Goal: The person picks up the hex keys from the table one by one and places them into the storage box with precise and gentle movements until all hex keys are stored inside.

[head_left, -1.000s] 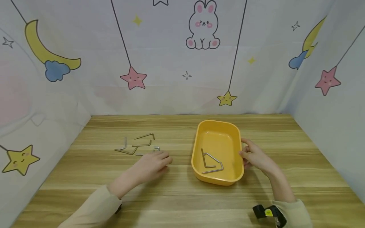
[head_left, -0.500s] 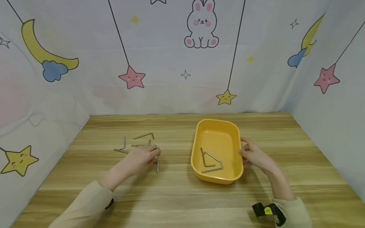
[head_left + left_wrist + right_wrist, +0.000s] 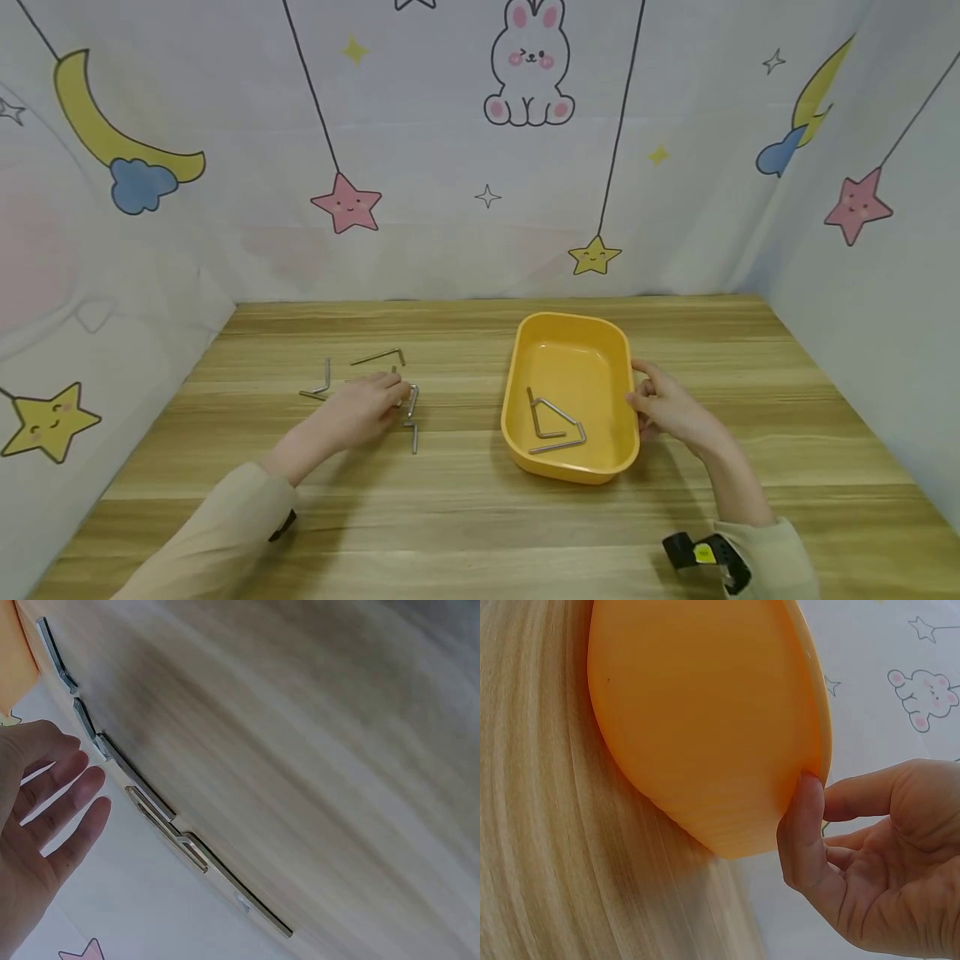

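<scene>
Nearest, a black strap [image 3: 681,550] is worn below the right sleeve [image 3: 772,567], and straight past it comes the tray [image 3: 570,367], stood on the wooden table [image 3: 465,517] with its open top up, so that whatever is laid inside is kept together. Several keys [image 3: 557,447] are gathered in its near half; the far half is left bare. And there, at its right wall, the tray is pinched between the thumb and fingers of the right hand [image 3: 675,414], presumably so that it is kept from sliding. Across on the left, a silver key [image 3: 415,440] is laid lengthwise, and just beyond it the left hand [image 3: 363,412] is held low over the loose pieces, fingers gently bent and parted; nothing is seen in them, though whether a key is touched beneath cannot be told. Farther out, a brassy key [image 3: 378,356] is left lying apart, well placed to be reached singly. Behind everything, a printed curtain [image 3: 420,125] is hung, probably as a screen.
</scene>
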Tool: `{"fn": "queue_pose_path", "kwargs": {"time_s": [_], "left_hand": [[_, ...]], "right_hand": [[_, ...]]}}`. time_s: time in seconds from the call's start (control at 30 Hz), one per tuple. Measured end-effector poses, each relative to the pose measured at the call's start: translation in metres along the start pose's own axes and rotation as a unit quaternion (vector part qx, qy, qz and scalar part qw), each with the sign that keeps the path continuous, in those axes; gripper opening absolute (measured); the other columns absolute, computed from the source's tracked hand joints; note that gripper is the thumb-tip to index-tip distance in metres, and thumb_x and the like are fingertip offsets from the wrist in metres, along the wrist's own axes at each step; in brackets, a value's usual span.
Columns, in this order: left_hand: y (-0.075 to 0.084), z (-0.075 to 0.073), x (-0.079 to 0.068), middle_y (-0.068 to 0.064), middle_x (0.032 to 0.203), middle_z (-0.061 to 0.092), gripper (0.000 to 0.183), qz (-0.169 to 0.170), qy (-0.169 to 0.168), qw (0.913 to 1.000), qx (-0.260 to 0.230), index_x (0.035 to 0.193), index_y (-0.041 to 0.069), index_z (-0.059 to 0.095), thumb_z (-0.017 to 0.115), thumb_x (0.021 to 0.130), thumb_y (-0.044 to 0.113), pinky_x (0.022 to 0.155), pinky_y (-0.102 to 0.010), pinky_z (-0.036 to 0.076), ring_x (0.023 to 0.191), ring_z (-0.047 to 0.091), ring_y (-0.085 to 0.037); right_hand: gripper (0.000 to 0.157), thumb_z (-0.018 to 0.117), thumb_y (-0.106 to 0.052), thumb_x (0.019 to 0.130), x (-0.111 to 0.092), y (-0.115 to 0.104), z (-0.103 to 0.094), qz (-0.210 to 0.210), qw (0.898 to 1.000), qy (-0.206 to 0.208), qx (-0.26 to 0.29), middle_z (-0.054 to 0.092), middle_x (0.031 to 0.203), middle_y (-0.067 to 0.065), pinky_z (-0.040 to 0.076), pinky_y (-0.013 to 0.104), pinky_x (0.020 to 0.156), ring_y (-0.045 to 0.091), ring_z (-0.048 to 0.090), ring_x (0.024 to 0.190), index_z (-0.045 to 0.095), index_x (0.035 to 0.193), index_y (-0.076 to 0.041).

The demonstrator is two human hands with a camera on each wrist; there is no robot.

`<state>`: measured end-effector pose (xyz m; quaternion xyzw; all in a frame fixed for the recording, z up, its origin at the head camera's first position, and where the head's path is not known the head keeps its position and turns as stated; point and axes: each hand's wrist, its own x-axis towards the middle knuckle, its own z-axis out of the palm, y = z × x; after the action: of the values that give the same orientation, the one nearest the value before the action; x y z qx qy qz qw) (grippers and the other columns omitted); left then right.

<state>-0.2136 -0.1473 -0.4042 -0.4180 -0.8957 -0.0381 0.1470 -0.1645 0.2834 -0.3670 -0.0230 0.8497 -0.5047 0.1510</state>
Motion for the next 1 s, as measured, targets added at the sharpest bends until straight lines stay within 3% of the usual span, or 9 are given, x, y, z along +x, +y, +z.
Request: {"fn": "queue_pose_path", "kwargs": {"time_s": [0.33, 0.53, 0.77, 1.0], "left_hand": [[-0.006, 0.002, -0.002, 0.003, 0.081, 0.057, 0.023, -0.013, -0.032, 0.9994, 0.008, 0.091, 0.011, 0.059, 0.072, 0.075, -0.001, 0.066, -0.03, 0.051, 0.074, 0.058, -0.014], [-0.008, 0.003, -0.001, 0.002, 0.082, 0.057, 0.023, -0.023, -0.06, 0.9979, 0.013, 0.091, 0.011, 0.057, 0.071, 0.077, -0.001, 0.062, -0.03, 0.049, 0.074, 0.058, -0.016], [-0.012, 0.006, 0.0, 0.002, 0.078, 0.054, 0.023, -0.021, -0.064, 0.9977, -0.001, 0.084, 0.012, 0.054, 0.066, 0.076, -0.006, 0.059, -0.026, 0.043, 0.07, 0.05, -0.012], [-0.013, 0.009, 0.0, 0.001, 0.079, 0.054, 0.022, -0.019, -0.068, 0.9974, 0.012, 0.084, 0.013, 0.054, 0.067, 0.076, -0.004, 0.058, -0.027, 0.044, 0.072, 0.052, -0.014]], "right_hand": [[0.064, 0.043, -0.006, 0.099, -0.001, -0.001, 0.001, -0.001, 1.0, -0.002, 0.0, 0.049, 0.086, 0.01, 0.057, 0.036, 0.061, 0.016, 0.055, 0.066, 0.006, 0.15, 0.007], [0.065, 0.043, -0.007, 0.099, -0.002, -0.002, 0.001, 0.003, 1.0, 0.001, -0.004, 0.049, 0.086, 0.01, 0.056, 0.033, 0.059, 0.017, 0.054, 0.068, 0.005, 0.15, 0.007], [0.065, 0.043, -0.006, 0.099, -0.001, -0.001, 0.001, 0.002, 1.0, 0.003, -0.004, 0.049, 0.085, 0.01, 0.056, 0.034, 0.059, 0.017, 0.053, 0.067, 0.006, 0.15, 0.007], [0.065, 0.043, -0.006, 0.099, -0.001, 0.0, 0.001, -0.001, 1.0, 0.003, -0.006, 0.048, 0.086, 0.01, 0.056, 0.035, 0.059, 0.016, 0.053, 0.067, 0.006, 0.15, 0.007]]}}
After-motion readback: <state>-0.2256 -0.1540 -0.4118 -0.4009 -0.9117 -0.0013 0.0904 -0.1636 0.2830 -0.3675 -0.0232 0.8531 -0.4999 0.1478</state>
